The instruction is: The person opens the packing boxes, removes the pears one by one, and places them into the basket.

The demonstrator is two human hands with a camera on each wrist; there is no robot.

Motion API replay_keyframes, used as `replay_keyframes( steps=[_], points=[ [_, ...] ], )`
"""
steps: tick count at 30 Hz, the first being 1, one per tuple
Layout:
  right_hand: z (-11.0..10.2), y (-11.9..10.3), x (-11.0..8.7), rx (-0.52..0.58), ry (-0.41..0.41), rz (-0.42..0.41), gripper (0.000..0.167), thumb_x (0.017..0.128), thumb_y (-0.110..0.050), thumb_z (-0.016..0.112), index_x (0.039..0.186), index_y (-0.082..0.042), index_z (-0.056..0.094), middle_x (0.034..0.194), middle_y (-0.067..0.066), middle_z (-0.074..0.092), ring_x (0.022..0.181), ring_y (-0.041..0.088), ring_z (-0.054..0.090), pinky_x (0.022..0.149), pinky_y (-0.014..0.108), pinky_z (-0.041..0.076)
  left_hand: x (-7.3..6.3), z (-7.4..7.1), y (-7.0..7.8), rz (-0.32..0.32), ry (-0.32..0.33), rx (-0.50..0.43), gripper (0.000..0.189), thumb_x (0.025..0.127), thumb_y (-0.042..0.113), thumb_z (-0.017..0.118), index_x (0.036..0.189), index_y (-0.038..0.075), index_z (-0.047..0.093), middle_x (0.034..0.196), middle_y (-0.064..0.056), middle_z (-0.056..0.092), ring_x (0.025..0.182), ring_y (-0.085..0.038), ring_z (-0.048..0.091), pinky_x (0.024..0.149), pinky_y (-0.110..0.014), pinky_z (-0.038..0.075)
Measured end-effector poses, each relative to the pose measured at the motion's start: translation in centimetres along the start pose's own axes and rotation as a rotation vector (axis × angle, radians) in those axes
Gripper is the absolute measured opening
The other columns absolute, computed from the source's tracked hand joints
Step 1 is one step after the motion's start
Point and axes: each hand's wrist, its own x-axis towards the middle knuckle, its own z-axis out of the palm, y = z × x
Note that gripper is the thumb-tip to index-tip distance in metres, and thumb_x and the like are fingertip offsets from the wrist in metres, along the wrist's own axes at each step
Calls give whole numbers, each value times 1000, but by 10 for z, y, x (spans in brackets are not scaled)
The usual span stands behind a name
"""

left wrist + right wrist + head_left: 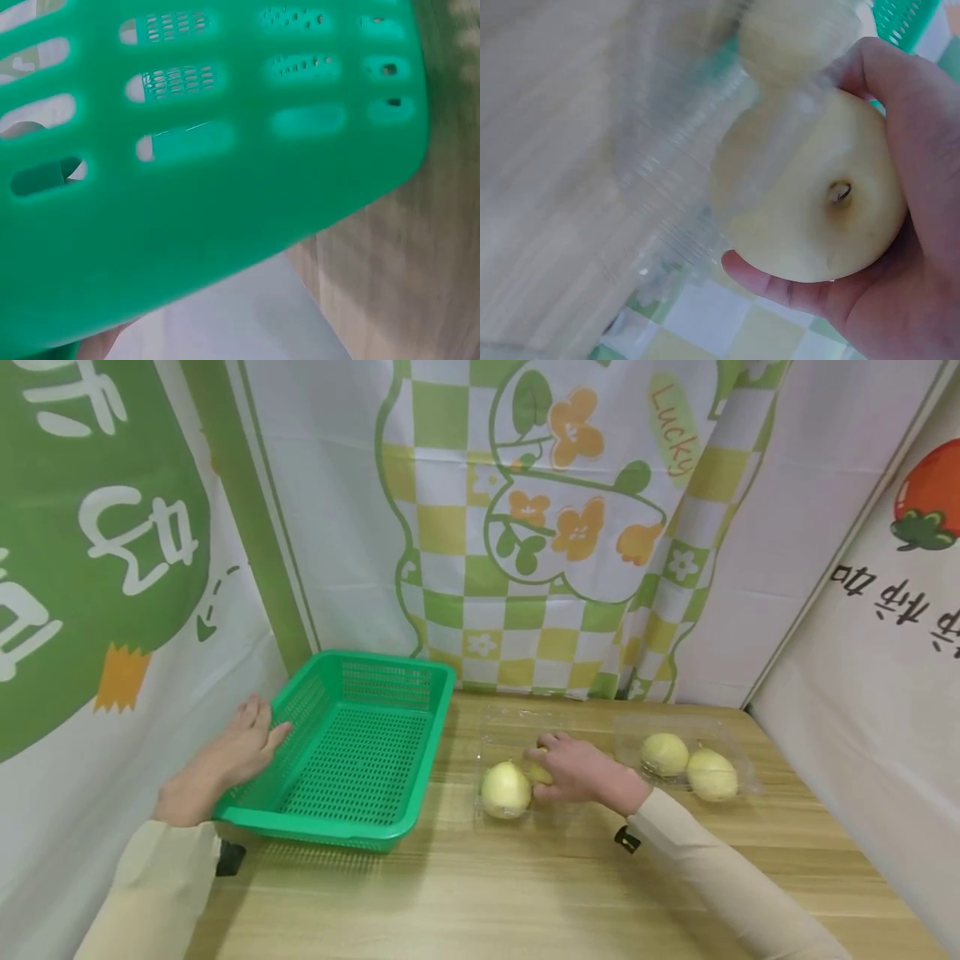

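My left hand (pixel 232 756) holds the left rim of a green plastic basket (pixel 431 752), its thumb over the edge. Close up in the left wrist view, the slotted basket wall (pixel 225 195) hides most of that hand. My right hand (pixel 573 768) grips a pale yellow pear (pixel 810 202), fingers and thumb curled round its sides. That pear is at a clear plastic container (pixel 491 727), whose film partly covers it in the right wrist view. Beside it in the container sits another pear (pixel 506 790).
A second clear container (pixel 626 727) stands at the right, with two pears (pixel 711 774) in it. All of this is on a wooden table (pixel 510 893). A printed curtain (pixel 525 635) hangs along the back edge, and cloth walls rise on both sides.
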Motion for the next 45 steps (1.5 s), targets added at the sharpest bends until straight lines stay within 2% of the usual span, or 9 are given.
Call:
replay_keyframes(
  steps=[5,8,13,18,22,26,32,39,45],
  points=[
    [-13,7,4,69,10,1,49,87,-35,64,131,-15,62,112,10,61,89,21,61,73,40,55,-1,0,2,-4,-8,0,83,107,48,13,146,-22,-7,152,-42,-17,141,-58,-14,116,-67,0],
    [-20,10,7,97,34,-21,46,87,-33,63,130,-15,64,115,11,61,94,23,63,76,40,56,-2,0,2,-3,-8,3,83,107,48,14,146,-22,-7,152,-42,-17,141,-58,-12,116,-67,1],
    [-25,11,10,122,90,-17,44,86,-30,60,128,-15,66,118,13,62,95,24,63,73,39,56,-1,1,0,3,-3,-2,83,107,48,14,145,-22,-6,152,-42,-16,141,-59,-12,116,-68,1],
    [-23,7,12,136,123,-16,44,87,-31,58,127,-15,67,119,14,62,97,25,63,78,40,56,-2,3,-4,20,11,-8,81,107,46,15,144,-25,-2,151,-46,-12,139,-62,-8,115,-69,3],
    [-21,6,15,137,151,-16,44,87,-32,58,127,-14,67,119,15,62,94,25,64,75,39,56,-3,4,-6,28,11,-9,81,108,44,15,143,-26,-1,150,-48,-10,138,-64,-8,115,-70,3],
    [-26,6,20,142,179,-13,44,87,-33,58,126,-13,67,120,15,62,94,26,64,72,38,56,-1,4,-6,34,18,-9,81,108,44,14,143,-26,-2,150,-47,-11,138,-64,-9,116,-69,2],
    [-40,4,31,150,178,-17,45,89,-33,53,128,-16,66,121,13,62,98,25,64,74,38,54,0,1,-2,29,16,-14,82,107,46,14,144,-24,-4,151,-46,-13,139,-63,-11,115,-69,1],
    [-49,-3,42,196,230,-28,42,94,-37,56,130,-18,64,128,13,61,109,28,64,88,45,56,-2,-1,-1,20,4,-13,83,107,48,15,145,-23,-6,152,-45,-13,139,-62,-12,115,-70,2],
    [-49,-7,51,199,216,-39,45,96,-45,58,131,-18,64,130,13,60,117,29,61,97,46,53,-2,0,0,3,-23,-16,84,106,51,14,146,-20,-7,153,-42,-16,140,-59,-15,115,-69,0]
  ],
)
